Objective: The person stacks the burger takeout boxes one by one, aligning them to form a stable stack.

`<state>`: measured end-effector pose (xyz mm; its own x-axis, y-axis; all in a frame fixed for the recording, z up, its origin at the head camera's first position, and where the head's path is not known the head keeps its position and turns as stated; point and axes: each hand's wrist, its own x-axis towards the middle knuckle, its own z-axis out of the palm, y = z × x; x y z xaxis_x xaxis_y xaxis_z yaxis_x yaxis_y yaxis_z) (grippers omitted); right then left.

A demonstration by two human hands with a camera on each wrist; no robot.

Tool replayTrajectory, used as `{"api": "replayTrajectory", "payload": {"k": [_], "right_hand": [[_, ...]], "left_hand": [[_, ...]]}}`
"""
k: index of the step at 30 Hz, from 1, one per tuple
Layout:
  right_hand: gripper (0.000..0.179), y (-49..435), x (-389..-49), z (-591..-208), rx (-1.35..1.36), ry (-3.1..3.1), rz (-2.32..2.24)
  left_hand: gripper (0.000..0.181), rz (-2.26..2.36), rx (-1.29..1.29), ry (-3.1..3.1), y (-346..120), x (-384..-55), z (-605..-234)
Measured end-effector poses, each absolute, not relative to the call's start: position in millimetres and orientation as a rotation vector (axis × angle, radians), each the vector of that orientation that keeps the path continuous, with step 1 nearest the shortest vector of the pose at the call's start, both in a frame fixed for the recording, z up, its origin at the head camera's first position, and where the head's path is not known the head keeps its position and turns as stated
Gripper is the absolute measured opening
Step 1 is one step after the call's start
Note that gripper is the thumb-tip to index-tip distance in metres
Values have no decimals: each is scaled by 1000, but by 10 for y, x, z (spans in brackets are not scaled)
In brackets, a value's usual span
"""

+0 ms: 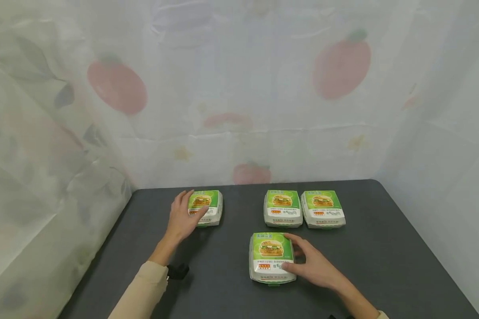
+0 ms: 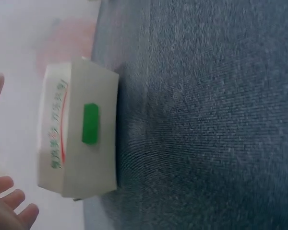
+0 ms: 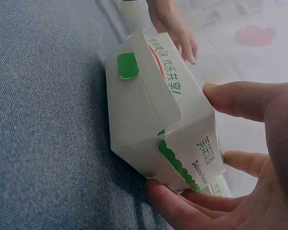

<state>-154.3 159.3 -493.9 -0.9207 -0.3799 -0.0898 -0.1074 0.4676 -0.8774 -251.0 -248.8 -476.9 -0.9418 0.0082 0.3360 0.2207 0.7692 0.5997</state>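
A white and green paper burger box is near the middle of the table, printed with a burger picture. My right hand grips its right side. In the right wrist view, the thumb rests on the top edge of this box and other fingers lie along its side and lower corner. Farther back on the left is a matching box, with my left hand over its left part. The left wrist view shows that box closed, its green tab facing out, and my left fingers spread and apart from it.
Two more matching boxes, one left of the other, stand side by side at the back right. They sit on a dark grey table. A pale curtain with fruit prints hangs behind and along both sides.
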Motion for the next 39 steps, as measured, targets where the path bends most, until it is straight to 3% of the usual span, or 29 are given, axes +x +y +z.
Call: {"api": "replayTrajectory", "payload": {"k": [13,39], "right_hand": [[80,1608,-1544,-4955,-409,2412,-1453],[80,1591,-1551,-4924,-369,2394,-1466]], "left_hand": [[102,-1195,-31,-2867,-2686,-2648,-4973],[105,-1232,-55,-2832,-2651,-2571,-5019]]}}
